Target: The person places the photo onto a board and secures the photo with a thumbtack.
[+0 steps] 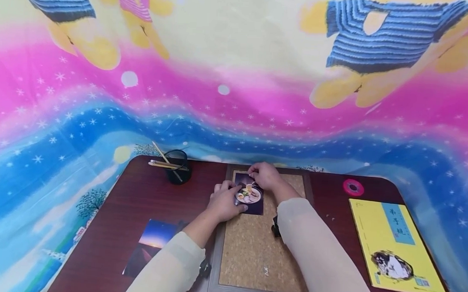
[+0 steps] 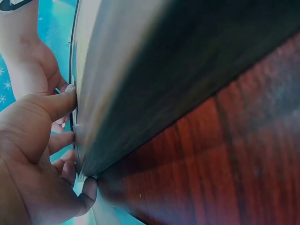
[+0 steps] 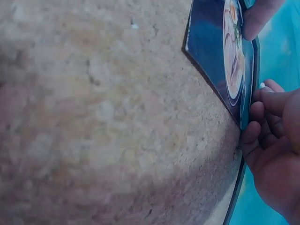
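A photo of a plate of food (image 1: 256, 208) lies on the upper part of a framed cork board (image 1: 264, 246). My left hand (image 1: 223, 203) rests on the photo's left side with thumb and fingers spread, pressing it to the cork. In the left wrist view its little finger side reaches the frame's edge. My right hand (image 1: 267, 177) is at the photo's top edge, thumb and finger pinching a small white push pin (image 3: 262, 85), mostly hidden by the fingers. The right wrist view shows the photo's near corner (image 3: 201, 47) slightly raised off the cork.
A second photo, of a sunset (image 1: 157, 235), lies left of the board. A black mesh pen cup (image 1: 180, 176) with pencils stands back left. To the right are a pink tape roll (image 1: 353, 187) and a yellow book (image 1: 388, 253). Small white bits (image 1: 266, 271) sit low on the cork.
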A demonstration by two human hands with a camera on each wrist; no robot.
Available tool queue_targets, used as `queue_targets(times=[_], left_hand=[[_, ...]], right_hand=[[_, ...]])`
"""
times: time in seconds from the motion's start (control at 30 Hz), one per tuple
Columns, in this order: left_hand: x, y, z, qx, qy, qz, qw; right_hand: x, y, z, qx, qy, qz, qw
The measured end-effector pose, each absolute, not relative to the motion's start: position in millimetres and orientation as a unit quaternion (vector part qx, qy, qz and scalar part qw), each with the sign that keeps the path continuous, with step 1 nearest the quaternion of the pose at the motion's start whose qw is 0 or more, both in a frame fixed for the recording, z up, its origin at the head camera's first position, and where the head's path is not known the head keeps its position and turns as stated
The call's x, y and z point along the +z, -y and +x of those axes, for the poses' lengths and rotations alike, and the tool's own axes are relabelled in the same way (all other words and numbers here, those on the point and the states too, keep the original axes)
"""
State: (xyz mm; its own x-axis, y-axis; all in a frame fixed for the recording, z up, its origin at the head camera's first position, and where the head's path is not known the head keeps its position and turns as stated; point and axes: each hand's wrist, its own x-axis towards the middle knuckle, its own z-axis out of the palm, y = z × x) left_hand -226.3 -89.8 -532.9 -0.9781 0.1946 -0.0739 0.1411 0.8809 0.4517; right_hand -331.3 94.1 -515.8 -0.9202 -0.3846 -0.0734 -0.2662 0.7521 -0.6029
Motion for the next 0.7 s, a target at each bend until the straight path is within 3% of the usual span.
queue_targets(times=[0.7], left_hand=[[-532.6, 89.1, -223.8, 0.234, -0.967, 0.084, 0.055]], right_hand=[[-514.4, -81.7, -336.8, -0.255, -0.944, -0.163, 0.133]])
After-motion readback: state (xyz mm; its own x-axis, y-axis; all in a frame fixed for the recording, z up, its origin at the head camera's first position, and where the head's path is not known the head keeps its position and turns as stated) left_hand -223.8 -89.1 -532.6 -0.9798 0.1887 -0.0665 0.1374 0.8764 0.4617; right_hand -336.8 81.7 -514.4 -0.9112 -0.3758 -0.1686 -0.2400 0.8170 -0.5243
